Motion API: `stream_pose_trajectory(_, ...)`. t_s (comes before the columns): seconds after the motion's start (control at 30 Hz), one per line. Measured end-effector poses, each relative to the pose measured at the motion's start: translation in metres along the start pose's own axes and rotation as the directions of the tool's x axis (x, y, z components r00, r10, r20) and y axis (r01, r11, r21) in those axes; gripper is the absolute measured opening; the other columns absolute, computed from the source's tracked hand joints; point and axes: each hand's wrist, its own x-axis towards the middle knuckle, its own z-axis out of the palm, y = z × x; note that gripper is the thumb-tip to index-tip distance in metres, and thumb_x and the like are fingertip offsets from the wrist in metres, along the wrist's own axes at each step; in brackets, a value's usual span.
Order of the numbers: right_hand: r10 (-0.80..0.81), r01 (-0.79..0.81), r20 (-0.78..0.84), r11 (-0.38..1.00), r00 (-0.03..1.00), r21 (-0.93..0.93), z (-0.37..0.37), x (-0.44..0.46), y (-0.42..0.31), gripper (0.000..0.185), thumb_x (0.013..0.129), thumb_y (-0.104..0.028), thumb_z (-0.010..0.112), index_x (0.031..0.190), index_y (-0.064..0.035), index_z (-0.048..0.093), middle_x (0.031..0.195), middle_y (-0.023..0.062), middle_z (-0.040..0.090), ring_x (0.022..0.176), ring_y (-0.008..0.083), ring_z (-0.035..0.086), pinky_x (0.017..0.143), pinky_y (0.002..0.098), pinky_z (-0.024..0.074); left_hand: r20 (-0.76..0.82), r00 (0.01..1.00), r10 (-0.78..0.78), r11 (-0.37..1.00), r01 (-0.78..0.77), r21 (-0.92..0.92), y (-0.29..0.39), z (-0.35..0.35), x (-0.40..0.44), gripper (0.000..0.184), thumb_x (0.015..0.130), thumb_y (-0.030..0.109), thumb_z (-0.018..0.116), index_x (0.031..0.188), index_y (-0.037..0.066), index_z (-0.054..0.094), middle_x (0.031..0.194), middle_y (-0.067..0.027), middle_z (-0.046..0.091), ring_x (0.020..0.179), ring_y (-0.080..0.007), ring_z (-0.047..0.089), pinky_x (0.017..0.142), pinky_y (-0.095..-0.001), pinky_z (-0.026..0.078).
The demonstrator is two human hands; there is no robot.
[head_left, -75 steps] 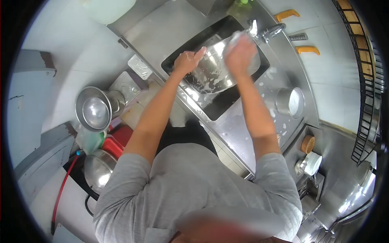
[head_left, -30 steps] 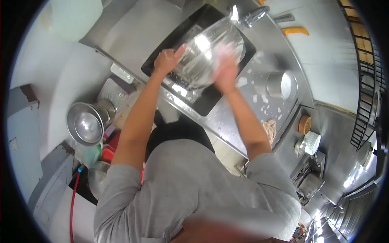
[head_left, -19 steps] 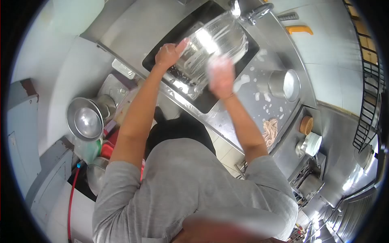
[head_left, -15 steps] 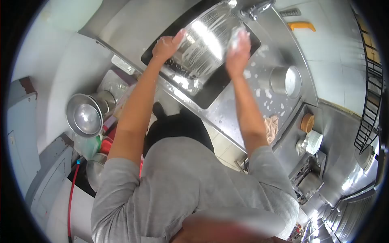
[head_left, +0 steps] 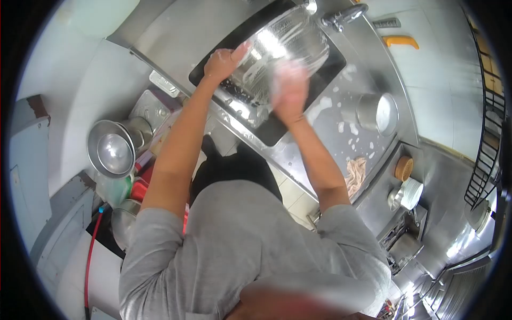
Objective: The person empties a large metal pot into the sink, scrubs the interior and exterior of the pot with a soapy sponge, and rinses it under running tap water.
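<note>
Large metal pot (head_left: 273,52), streaked with white suds, tilted inside the dark sink basin (head_left: 273,133). At the left side of the pot, left hand (head_left: 222,64), grasping the edge, thumb extended. Over the near side of the pot, right hand (head_left: 289,89), foamy and motion-blurred; impossible to tell whether clenched around something or open. Beyond the pot, at the sink's far edge, metal faucet (head_left: 344,17). Right of the basin, on the foam-spotted steel counter (head_left: 309,140), smaller metal pot (head_left: 367,112) and, nearer the right arm, crumpled pale cloth (head_left: 356,175). Farther right, round brown container (head_left: 404,168) beside stacked white plates (head_left: 412,193). At far left, metal bowls (head_left: 110,154), above red containers (head_left: 140,189).
</note>
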Motion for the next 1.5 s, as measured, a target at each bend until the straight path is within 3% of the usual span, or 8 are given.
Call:
stream_pose_trajectory(0.13, -0.258, 0.297, 0.296, 0.95, 0.92, -0.095, -0.009, 0.016, 0.006, 0.051, 0.082, -0.013, 0.058, 0.132, -0.0016, 0.054, 0.138, 0.0183, 0.053, 0.132, 0.037, 0.045, 0.115, 0.0489, 0.0324, 0.033, 0.998, -0.044, 0.999, 0.043, 0.026, -0.001, 0.001, 0.007, 0.094, 0.08, 0.088, 0.034, 0.098, 0.005, 0.075, 0.106, -0.0255, 0.068, 0.107, -0.0436, 0.062, 0.095, -0.0474, 0.046)
stream_pose_trajectory(0.27, 0.569, -0.565, 0.172, 0.639, 0.804, 0.523, -0.006, 0.065, 0.093, 0.045, 0.091, -0.011, 0.056, 0.136, -0.0017, 0.054, 0.141, 0.0214, 0.053, 0.135, 0.037, 0.045, 0.117, 0.0451, 0.0293, 0.081, 0.988, -0.128, 0.991, 0.13, -0.021, 0.004, -0.003, -0.001, 0.094, 0.08, 0.088, 0.033, 0.101, 0.006, 0.075, 0.107, -0.0241, 0.069, 0.109, -0.0422, 0.062, 0.096, -0.0476, 0.047)
stream_pose_trajectory(0.47, -0.135, 0.129, 0.122, 0.99, 0.983, 0.056, -0.003, -0.006, 0.013, 0.044, 0.09, -0.011, 0.055, 0.133, -0.0084, 0.058, 0.139, 0.019, 0.054, 0.13, 0.0393, 0.048, 0.115, 0.0503, 0.0316, -0.086, 0.995, 0.045, 0.999, -0.047, -0.018, -0.016, 0.015, 0.015, 0.076, 0.094, 0.068, 0.038, 0.087, -0.001, 0.07, 0.089, -0.0297, 0.065, 0.09, -0.0505, 0.061, 0.083, -0.0514, 0.048)
stream_pose_trajectory(0.6, 0.69, -0.847, 0.514, 0.297, 0.51, 0.442, -0.019, 0.091, 0.123, 0.042, 0.091, -0.009, 0.055, 0.133, -0.0071, 0.059, 0.131, 0.0204, 0.06, 0.123, 0.0349, 0.056, 0.109, 0.0408, 0.0416, -0.062, 0.998, -0.034, 0.998, 0.031, -0.046, -0.002, 0.005, -0.001, 0.08, 0.09, 0.073, 0.039, 0.09, 0.0, 0.071, 0.09, -0.0295, 0.065, 0.093, -0.0502, 0.061, 0.086, -0.0497, 0.049)
stream_pose_trajectory(0.87, 0.025, -0.024, -0.009, 0.998, 1.0, 0.053, -0.004, 0.004, 0.042, 0.049, 0.093, -0.018, 0.055, 0.136, 0.0045, 0.05, 0.144, 0.0248, 0.048, 0.136, 0.0425, 0.041, 0.116, 0.0491, 0.029, 0.091, 0.987, -0.134, 0.99, 0.136, -0.026, 0.005, -0.007, -0.004, 0.097, 0.079, 0.087, 0.039, 0.113, 0.002, 0.072, 0.115, -0.0257, 0.067, 0.114, -0.041, 0.061, 0.099, -0.0464, 0.046)
stream_pose_trajectory(1.07, 0.774, -0.821, 0.315, 0.431, 0.55, 0.373, 0.015, 0.07, 0.164, 0.036, 0.092, -0.007, 0.049, 0.123, 0.0065, 0.061, 0.113, 0.0172, 0.069, 0.103, 0.026, 0.065, 0.091, 0.0336, 0.0496, 0.09, 0.986, -0.139, 0.99, 0.139, 0.005, 0.002, -0.003, -0.003, 0.098, 0.079, 0.087, 0.039, 0.115, 0.001, 0.07, 0.117, -0.0247, 0.066, 0.116, -0.0399, 0.06, 0.1, -0.0452, 0.047)
stream_pose_trajectory(1.23, 0.23, -0.186, -0.225, 0.962, 0.947, 0.2, -0.004, 0.023, 0.069, 0.042, 0.092, -0.017, 0.057, 0.126, 0.0058, 0.06, 0.13, 0.0225, 0.061, 0.131, 0.0272, 0.053, 0.11, 0.0377, 0.0379, 0.03, 0.987, -0.158, 0.987, 0.159, -0.008, -0.008, 0.009, -0.001, 0.098, 0.08, 0.086, 0.038, 0.114, 0.0, 0.07, 0.116, -0.0251, 0.067, 0.115, -0.0391, 0.061, 0.1, -0.0445, 0.047)
stream_pose_trajectory(1.5, 0.552, -0.562, 0.122, 0.782, 0.825, 0.27, 0.002, 0.058, 0.136, 0.045, 0.089, -0.007, 0.053, 0.133, 0.004, 0.054, 0.107, 0.0192, 0.067, 0.093, 0.0286, 0.065, 0.082, 0.0393, 0.0507, -0.089, 0.994, -0.066, 0.998, 0.065, -0.015, -0.016, 0.013, 0.001, 0.087, 0.083, 0.081, 0.039, 0.101, 0.003, 0.074, 0.105, -0.0279, 0.068, 0.107, -0.0433, 0.063, 0.094, -0.0478, 0.048)
